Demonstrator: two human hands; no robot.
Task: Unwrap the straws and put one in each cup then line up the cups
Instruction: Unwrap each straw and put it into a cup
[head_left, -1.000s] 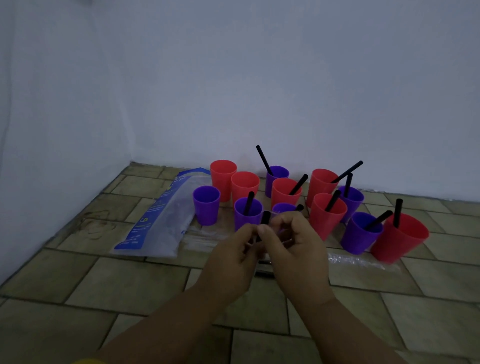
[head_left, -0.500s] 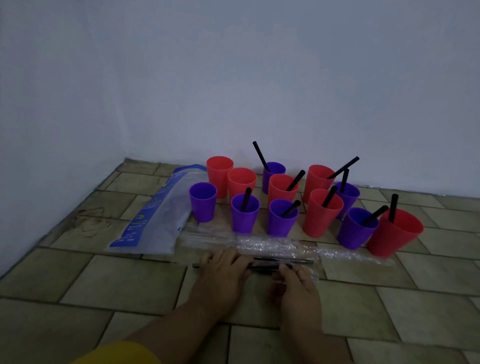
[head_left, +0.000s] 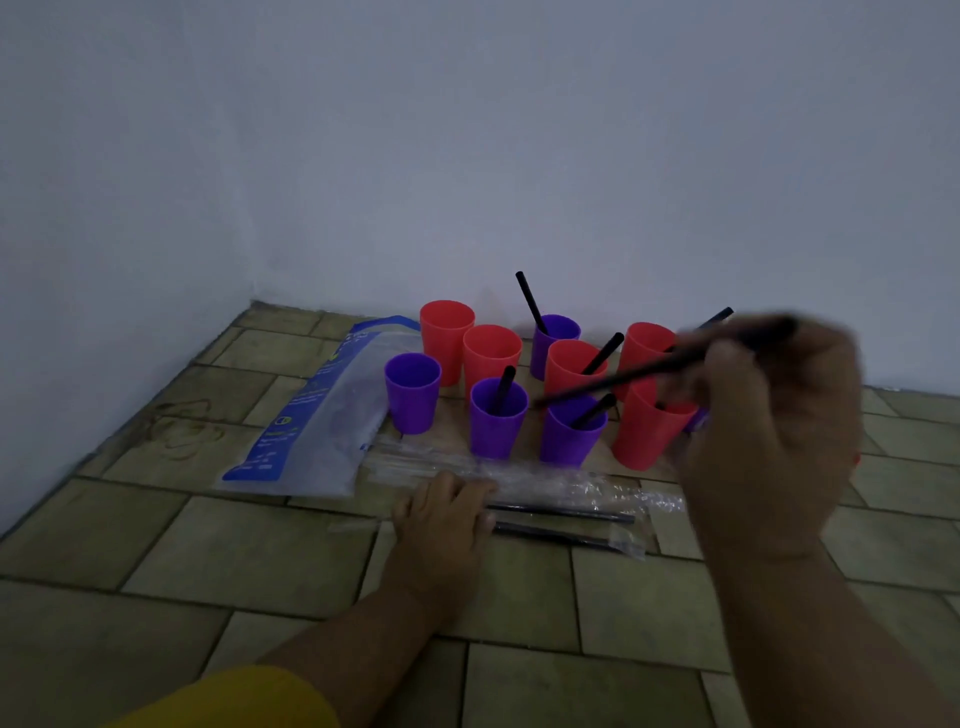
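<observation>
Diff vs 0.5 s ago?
Right hand took hold of a black straw and lifted it off the floor, up over the cups. Left hand stays flat on the wrapped straws; cups and bag unmoved.

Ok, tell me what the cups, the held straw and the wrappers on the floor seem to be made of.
Cups: likely plastic, matte; solid, even red and purple colour, thin rims. Straw in the right hand: probably plastic, black, stiff and straight; blurred, so finish unclear. Wrappers: thin clear film, glossy; crinkles catch light.
</observation>
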